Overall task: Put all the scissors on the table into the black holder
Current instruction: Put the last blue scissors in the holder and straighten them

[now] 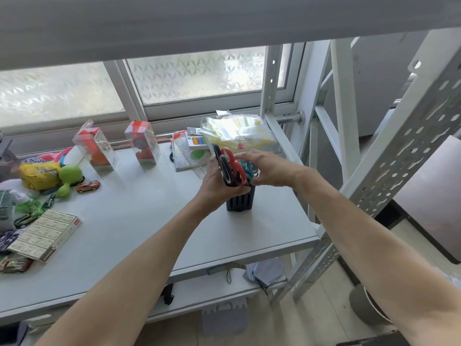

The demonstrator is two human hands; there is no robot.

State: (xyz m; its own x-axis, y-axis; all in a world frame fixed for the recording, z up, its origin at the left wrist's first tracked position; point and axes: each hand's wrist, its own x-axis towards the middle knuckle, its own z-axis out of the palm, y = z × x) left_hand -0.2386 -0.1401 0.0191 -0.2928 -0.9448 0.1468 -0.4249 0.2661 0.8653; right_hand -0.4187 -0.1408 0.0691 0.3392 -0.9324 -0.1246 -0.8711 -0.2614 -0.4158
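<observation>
The black holder [240, 201] stands upright on the white table [139, 221], right of centre. Red-handled scissors [234, 164] and black-handled scissors [222, 166] stick up out of its top, handles uppermost, with teal handles [249, 168] just behind them. My left hand [212, 186] grips the black and red handles from the left side. My right hand [264, 168] is curled against the holder's top right rim beside the teal handles. The blades are hidden inside the holder.
Two clear boxed toys [96, 148] [143, 142] stand at the back. Toys, a small car [87, 186] and a flat card box [47, 233] crowd the left side. A clear plastic tub [237, 131] sits behind the holder. White shelf uprights [389, 171] rise at right.
</observation>
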